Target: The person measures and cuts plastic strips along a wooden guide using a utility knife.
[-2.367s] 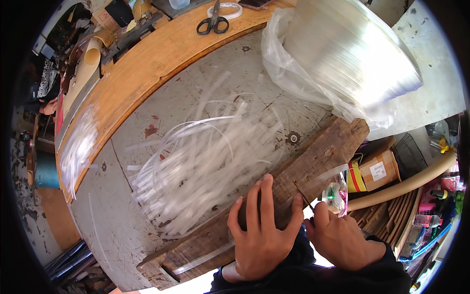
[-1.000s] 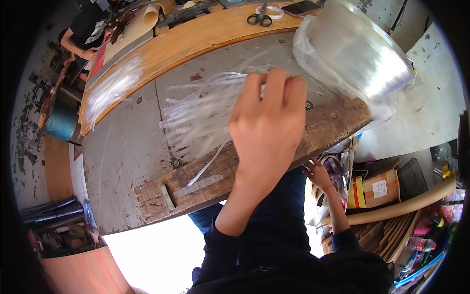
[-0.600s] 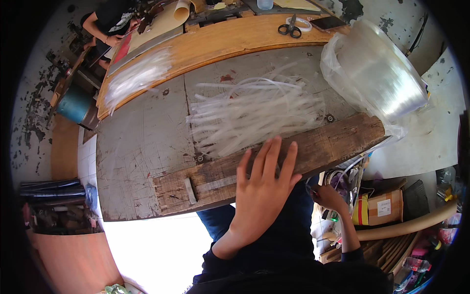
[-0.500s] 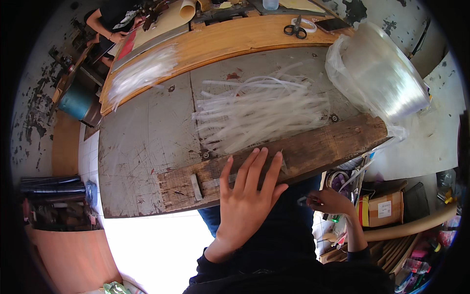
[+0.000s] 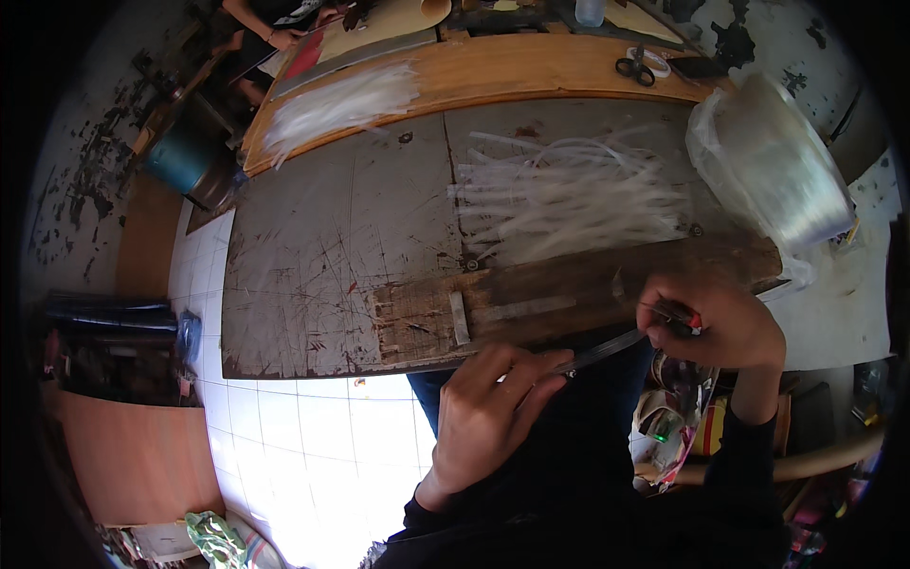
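Note:
A clear plastic strip spans the gap between my hands, just off the near edge of the wooden board. My left hand is closed, with one end of the strip pinched between thumb and fingers. At the strip's other end my right hand is curled round a small dark tool with a red part; its exact kind is hidden by the fingers. Many cut translucent strips lie heaped on the grey worktop behind the board. A short pale bar is fixed across the board's left part.
A large roll of clear plastic tubing in film stands at the right. Beyond, an orange wooden plank carries more strips, scissors, a tape ring and a phone. Another person's hand shows at far left.
My left hand has left the board and closed on the strip's end. My right hand has risen from beside my lap to the board's right part. The view has shifted left.

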The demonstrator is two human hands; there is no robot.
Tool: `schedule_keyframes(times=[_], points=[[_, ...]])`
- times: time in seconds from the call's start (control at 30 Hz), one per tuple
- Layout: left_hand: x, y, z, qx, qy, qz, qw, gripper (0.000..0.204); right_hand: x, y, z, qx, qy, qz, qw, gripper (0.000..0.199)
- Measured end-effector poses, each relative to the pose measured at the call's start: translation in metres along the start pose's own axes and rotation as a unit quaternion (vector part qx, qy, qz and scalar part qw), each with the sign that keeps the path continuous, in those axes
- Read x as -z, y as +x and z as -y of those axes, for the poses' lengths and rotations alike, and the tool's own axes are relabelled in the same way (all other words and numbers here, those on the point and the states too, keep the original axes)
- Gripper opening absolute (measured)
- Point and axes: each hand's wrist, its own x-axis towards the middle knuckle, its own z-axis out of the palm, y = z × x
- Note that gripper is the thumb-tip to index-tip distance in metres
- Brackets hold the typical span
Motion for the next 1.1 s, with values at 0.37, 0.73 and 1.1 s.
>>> schedule_keyframes(times=[0.37, 0.73, 1.1], points=[[-0.004, 0.013, 0.010, 0.019, 0.055, -0.094, 0.994, 0.021, -0.029, 0.053, 0.022, 0.006, 0.002, 0.071, 0.997, 0.027], [0.020, -0.012, 0.045, 0.061, 0.191, -0.182, 0.963, 0.026, -0.031, 0.096, 0.010, -0.056, 0.094, 0.119, 0.987, 0.015], [0.019, -0.010, 0.049, 0.048, 0.218, -0.142, 0.964, 0.030, -0.030, 0.100, 0.014, -0.119, 0.086, 0.134, 0.980, 0.019]])
